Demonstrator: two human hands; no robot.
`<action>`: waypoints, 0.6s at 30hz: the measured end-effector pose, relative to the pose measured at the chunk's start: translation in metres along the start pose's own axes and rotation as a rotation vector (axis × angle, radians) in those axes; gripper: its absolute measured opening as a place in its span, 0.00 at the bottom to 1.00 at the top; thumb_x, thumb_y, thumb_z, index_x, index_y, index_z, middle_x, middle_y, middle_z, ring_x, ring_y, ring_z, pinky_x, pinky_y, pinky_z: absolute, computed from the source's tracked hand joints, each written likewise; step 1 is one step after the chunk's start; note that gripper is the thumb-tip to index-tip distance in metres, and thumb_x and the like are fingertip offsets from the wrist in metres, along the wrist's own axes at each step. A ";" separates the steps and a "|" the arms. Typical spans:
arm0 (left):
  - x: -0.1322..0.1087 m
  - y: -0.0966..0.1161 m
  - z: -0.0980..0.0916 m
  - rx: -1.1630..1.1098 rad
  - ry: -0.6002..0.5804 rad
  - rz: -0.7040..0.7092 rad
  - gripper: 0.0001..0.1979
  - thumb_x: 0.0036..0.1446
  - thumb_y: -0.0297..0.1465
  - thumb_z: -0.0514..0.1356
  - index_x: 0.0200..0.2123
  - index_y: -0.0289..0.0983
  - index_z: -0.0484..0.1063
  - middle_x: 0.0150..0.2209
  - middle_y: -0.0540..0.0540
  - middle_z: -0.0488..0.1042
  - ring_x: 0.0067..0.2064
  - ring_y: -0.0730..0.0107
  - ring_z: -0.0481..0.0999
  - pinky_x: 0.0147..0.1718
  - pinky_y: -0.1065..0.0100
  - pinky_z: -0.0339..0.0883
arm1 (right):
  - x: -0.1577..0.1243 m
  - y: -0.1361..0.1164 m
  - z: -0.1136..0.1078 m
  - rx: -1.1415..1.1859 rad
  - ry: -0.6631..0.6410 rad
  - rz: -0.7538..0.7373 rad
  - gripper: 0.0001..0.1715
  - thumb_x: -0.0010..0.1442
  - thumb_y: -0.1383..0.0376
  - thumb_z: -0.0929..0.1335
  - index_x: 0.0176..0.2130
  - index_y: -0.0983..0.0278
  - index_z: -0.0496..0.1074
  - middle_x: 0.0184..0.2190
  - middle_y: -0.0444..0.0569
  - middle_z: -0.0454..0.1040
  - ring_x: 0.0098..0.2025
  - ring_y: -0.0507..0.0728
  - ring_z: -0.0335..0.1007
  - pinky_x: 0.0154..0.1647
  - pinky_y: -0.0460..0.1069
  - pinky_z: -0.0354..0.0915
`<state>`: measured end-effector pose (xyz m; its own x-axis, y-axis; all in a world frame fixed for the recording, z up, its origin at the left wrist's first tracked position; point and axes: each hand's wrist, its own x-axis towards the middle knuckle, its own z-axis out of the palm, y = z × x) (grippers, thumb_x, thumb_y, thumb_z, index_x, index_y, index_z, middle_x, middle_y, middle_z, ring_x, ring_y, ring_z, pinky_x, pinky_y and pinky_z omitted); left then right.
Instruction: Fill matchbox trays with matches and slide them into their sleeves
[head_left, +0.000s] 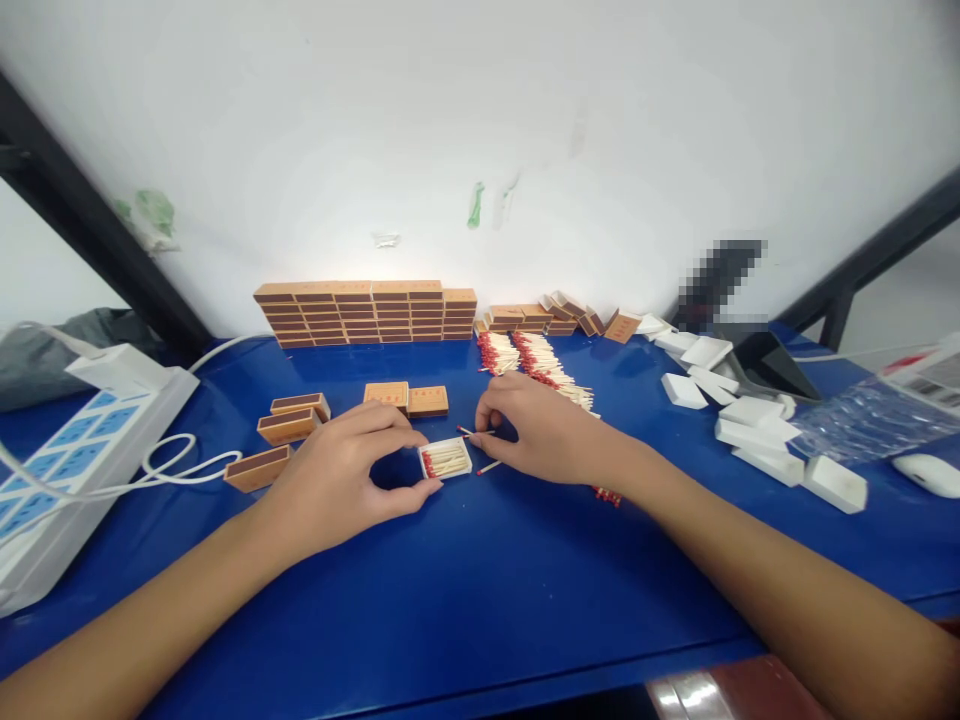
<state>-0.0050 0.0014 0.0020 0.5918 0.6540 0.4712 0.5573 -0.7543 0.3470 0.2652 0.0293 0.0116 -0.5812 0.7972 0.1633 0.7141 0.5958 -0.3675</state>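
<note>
A small white matchbox tray (445,459) holding red-tipped matches lies on the blue table (480,600). My left hand (341,480) curls round the tray's left side, thumb and fingers touching its edges. My right hand (536,430) is just right of the tray, fingers pinched on a few matches (474,434) over its right end. One loose match (489,467) lies under that hand. A pile of loose matches (536,362) lies behind my right hand.
Brown matchbox sleeves are stacked in a wall (367,312) at the back, with loose sleeves (292,425) at left. White empty trays (750,420) lie scattered at right. A white power strip (67,460) with cable lies at left, a white mouse (930,474) at far right.
</note>
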 end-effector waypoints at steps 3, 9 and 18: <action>0.000 0.000 0.000 0.000 0.000 -0.004 0.09 0.61 0.35 0.71 0.44 0.39 0.82 0.41 0.46 0.80 0.43 0.62 0.80 0.43 0.61 0.76 | -0.002 0.002 -0.004 -0.012 -0.036 -0.006 0.06 0.68 0.67 0.71 0.36 0.62 0.76 0.37 0.51 0.77 0.43 0.60 0.71 0.42 0.54 0.66; 0.001 0.000 0.000 -0.001 0.005 0.003 0.10 0.61 0.35 0.71 0.44 0.39 0.82 0.41 0.46 0.80 0.43 0.62 0.81 0.43 0.61 0.76 | -0.006 0.006 -0.017 0.005 -0.101 -0.051 0.10 0.72 0.65 0.67 0.37 0.62 0.75 0.39 0.53 0.76 0.44 0.61 0.71 0.43 0.55 0.67; 0.000 -0.002 0.000 0.004 -0.008 -0.010 0.11 0.61 0.36 0.71 0.45 0.38 0.82 0.41 0.46 0.80 0.43 0.62 0.80 0.42 0.61 0.76 | -0.014 0.003 -0.026 0.087 -0.266 -0.070 0.07 0.70 0.69 0.68 0.37 0.60 0.74 0.40 0.49 0.77 0.47 0.60 0.72 0.45 0.54 0.69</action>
<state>-0.0059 0.0028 0.0016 0.5908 0.6623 0.4609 0.5657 -0.7473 0.3487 0.2856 0.0227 0.0318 -0.7179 0.6942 -0.0509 0.6393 0.6287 -0.4428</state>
